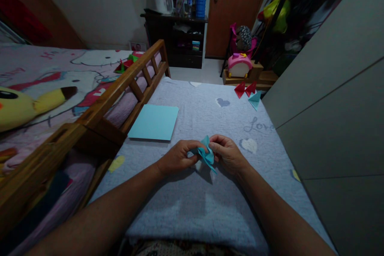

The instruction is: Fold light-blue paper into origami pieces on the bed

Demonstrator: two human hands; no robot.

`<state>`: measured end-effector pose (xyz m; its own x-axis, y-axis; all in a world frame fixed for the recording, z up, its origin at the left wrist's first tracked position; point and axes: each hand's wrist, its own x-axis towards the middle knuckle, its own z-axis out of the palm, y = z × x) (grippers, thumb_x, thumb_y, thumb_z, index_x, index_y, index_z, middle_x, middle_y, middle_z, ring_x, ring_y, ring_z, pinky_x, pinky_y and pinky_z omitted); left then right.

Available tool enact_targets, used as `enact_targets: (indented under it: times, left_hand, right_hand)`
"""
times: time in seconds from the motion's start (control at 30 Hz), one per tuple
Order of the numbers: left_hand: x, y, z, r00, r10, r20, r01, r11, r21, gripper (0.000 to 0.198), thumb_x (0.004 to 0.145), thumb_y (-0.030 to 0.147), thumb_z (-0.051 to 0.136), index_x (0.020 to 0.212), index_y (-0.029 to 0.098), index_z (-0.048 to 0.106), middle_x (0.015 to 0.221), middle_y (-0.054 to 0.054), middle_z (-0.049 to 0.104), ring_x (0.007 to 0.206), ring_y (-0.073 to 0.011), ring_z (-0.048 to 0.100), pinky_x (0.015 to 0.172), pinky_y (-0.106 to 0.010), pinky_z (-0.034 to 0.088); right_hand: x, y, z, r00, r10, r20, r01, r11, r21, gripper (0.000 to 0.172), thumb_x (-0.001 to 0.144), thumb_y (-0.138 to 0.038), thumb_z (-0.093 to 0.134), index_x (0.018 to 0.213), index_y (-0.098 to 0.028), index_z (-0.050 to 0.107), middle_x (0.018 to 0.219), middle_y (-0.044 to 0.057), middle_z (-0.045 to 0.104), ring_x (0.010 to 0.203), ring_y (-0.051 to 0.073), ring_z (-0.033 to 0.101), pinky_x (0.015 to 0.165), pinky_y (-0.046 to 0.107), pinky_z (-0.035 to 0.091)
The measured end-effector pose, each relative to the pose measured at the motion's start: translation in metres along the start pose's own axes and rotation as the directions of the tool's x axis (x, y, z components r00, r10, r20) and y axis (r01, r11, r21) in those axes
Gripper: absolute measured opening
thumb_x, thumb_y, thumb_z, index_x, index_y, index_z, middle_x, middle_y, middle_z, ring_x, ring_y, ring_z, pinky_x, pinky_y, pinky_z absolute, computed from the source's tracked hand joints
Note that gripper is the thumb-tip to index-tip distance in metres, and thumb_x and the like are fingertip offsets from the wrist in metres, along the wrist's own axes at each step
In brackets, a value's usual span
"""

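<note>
Between my two hands is a small piece of folded blue paper point(206, 153), with creased flaps pointing up and down. My left hand point(183, 155) pinches its left side between thumb and fingers. On the other side, my right hand point(227, 153) has thumb and fingertips closed on the paper's right edge. Both hands are just over the bed sheet. To the left of my left hand lies a flat stack of light blue paper sheets point(154, 122).
At the bed's far right corner sit two red folded paper pieces point(239, 90) and a light blue one point(255, 100). A wooden rail point(120, 92) runs along the left side. A pale cabinet point(330, 100) borders the right. Beyond the bed stands a dark shelf unit point(174, 36).
</note>
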<state>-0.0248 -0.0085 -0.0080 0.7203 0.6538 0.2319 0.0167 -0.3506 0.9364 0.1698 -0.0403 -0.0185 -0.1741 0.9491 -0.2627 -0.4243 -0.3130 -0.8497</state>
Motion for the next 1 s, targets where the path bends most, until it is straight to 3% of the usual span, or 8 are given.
enact_targets:
  times: [0.6,0.8,1.0]
  left_hand:
    - [-0.0016,-0.0027,-0.0005,1.0,-0.01,-0.007,0.01,1.0,0.003,0.026,0.081,0.006,0.057,0.103,0.015,0.068,0.094,-0.005,0.074,0.084,-0.0143,0.067,0.081,-0.027,0.051]
    - [-0.0004,0.0014,-0.0007,0.999,0.043,0.023,-0.045,0.997,0.059,0.031,0.08,0.004,0.054,0.105,0.017,0.068,0.1,-0.005,0.074,0.088,-0.0148,0.067,0.085,-0.028,0.051]
    - [-0.0011,-0.0014,-0.0008,0.995,0.097,-0.013,-0.095,0.991,0.09,0.042,0.078,0.006,0.056,0.118,0.019,0.061,0.104,-0.006,0.071,0.092,-0.0165,0.065,0.085,-0.03,0.05]
  right_hand:
    - [0.0011,-0.0018,-0.0014,1.0,-0.02,0.004,0.02,0.998,-0.061,0.029,0.065,-0.036,0.085,0.074,-0.016,0.067,0.052,-0.004,0.059,0.038,0.004,0.046,0.038,0.014,0.037]
    - [0.0011,-0.002,-0.0008,1.0,-0.023,0.002,0.023,0.996,-0.092,0.03,0.065,-0.037,0.084,0.072,-0.016,0.065,0.051,-0.005,0.059,0.037,0.005,0.045,0.037,0.015,0.036]
    - [-0.0001,-0.0029,0.0003,1.0,-0.029,0.004,0.029,0.994,-0.102,0.032,0.064,-0.04,0.084,0.071,-0.017,0.063,0.049,-0.006,0.055,0.037,0.005,0.044,0.037,0.015,0.035]
